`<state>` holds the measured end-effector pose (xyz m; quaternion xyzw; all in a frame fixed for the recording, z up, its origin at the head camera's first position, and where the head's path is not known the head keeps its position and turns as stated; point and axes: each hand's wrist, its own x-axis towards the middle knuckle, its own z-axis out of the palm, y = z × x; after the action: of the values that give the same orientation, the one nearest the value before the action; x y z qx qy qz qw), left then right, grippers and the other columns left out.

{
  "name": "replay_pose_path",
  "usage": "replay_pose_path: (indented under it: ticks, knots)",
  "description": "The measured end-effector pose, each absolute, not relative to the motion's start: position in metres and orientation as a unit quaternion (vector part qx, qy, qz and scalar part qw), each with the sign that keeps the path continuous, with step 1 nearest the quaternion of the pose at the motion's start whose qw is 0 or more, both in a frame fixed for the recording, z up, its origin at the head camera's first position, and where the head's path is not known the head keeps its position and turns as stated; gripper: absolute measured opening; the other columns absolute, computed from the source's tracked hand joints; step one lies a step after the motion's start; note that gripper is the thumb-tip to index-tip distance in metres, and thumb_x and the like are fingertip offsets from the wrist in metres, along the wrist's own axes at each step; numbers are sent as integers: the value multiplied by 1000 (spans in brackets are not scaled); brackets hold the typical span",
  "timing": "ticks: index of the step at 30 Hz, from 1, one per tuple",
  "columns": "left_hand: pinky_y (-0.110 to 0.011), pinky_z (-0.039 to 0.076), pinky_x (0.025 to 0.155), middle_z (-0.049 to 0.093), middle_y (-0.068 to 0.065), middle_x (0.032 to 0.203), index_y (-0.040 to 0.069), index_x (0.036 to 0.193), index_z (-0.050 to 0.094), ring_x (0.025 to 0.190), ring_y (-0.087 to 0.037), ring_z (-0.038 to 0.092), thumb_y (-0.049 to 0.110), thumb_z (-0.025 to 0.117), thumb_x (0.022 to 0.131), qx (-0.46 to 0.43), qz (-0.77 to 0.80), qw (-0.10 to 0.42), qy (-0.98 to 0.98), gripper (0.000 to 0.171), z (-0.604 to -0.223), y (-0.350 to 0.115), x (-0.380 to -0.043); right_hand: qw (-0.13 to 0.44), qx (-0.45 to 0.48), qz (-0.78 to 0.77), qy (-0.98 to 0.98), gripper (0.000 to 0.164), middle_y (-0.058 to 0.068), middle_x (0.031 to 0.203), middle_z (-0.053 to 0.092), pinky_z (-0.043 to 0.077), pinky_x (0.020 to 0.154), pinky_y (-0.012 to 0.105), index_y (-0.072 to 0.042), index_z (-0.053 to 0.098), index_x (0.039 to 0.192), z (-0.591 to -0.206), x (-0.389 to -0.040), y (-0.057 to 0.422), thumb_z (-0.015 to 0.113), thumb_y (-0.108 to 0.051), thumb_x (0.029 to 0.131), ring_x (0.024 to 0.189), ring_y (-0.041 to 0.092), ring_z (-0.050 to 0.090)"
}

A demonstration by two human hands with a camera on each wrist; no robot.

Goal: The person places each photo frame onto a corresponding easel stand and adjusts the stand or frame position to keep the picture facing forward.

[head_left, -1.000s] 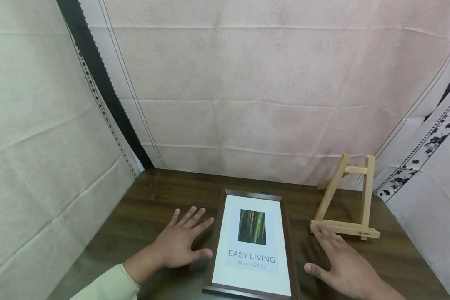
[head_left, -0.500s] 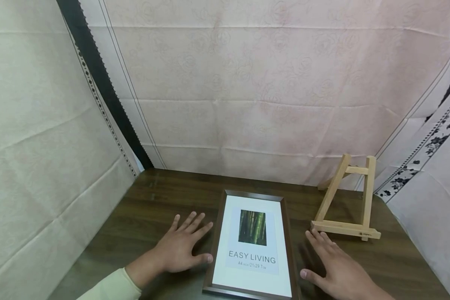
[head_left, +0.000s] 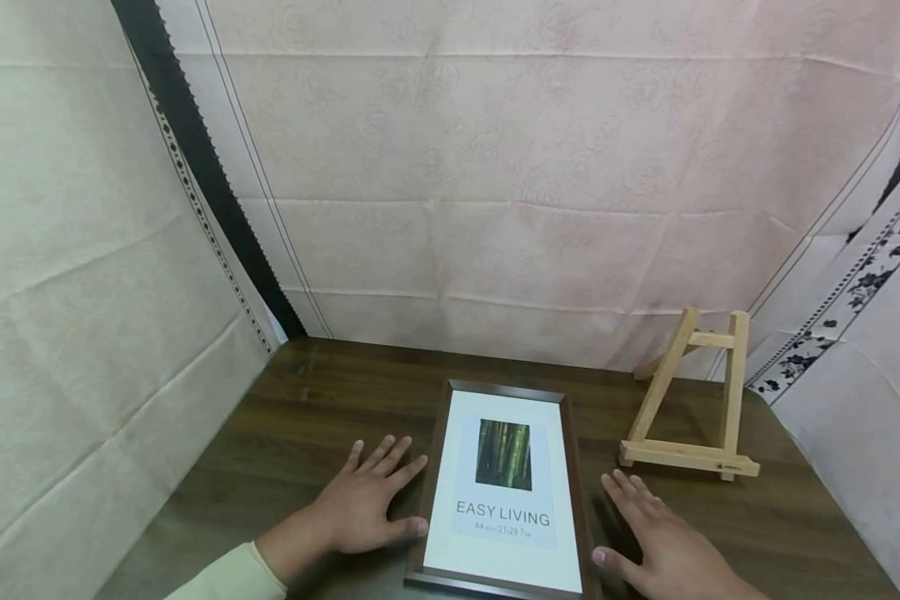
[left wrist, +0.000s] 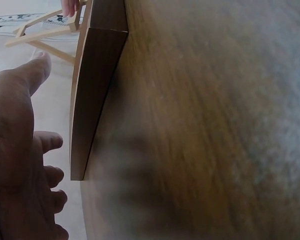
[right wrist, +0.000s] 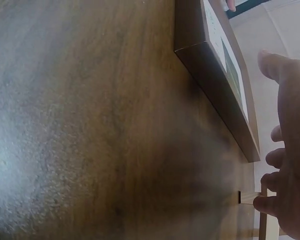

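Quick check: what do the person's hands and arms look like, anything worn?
The left hand and right hand are ungloved, with no rings visible. A plain, pale yellow-green sleeve shows on the left; none shows on the right.

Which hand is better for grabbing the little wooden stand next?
Probably the right hand: it holds nothing and is near the wooden stand. The left hand is farther away, across the picture frame.
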<state>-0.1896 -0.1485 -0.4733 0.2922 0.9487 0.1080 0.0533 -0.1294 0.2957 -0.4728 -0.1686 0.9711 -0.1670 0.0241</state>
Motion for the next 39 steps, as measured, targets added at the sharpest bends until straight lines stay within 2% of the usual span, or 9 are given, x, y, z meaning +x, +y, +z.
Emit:
replay_pose_path:
  ticks: [6, 17, 28, 39]
  knots:
    - [-69, 5, 117, 18, -11, 169, 22, 161, 35, 154, -36, 13, 82, 38, 92, 287, 100, 64, 951, 91, -474, -146, -188, 51, -158, -176, 970, 90, 20, 163, 28, 46, 90, 71, -8, 32, 160, -476, -130, 293, 56, -66, 96, 146, 50, 26]
    - [-69, 6, 117, 22, -12, 168, 18, 160, 38, 154, -37, 14, 83, 36, 92, 284, 106, 79, 950, 94, -479, -145, -188, 99, -156, -202, 962, 87, 24, 163, 27, 42, 92, 75, -7, 34, 159, -482, -131, 291, 56, -63, 97, 146, 54, 22]
    - [-70, 8, 116, 23, -13, 167, 17, 159, 39, 154, -38, 13, 82, 37, 92, 285, 118, 88, 947, 94, -486, -146, -188, 110, -159, -207, 959, 89, 27, 160, 32, 29, 106, 75, 2, 42, 153, -488, -135, 289, 57, -64, 96, 145, 54, 26]
    - [-69, 7, 117, 22, -14, 167, 15, 159, 38, 154, -38, 10, 78, 39, 95, 279, 156, 116, 940, 90, -486, -145, -186, 126, -174, -227, 950, 88, 33, 156, 33, 27, 106, 75, 7, 41, 151, -493, -138, 283, 58, -61, 98, 141, 58, 29]
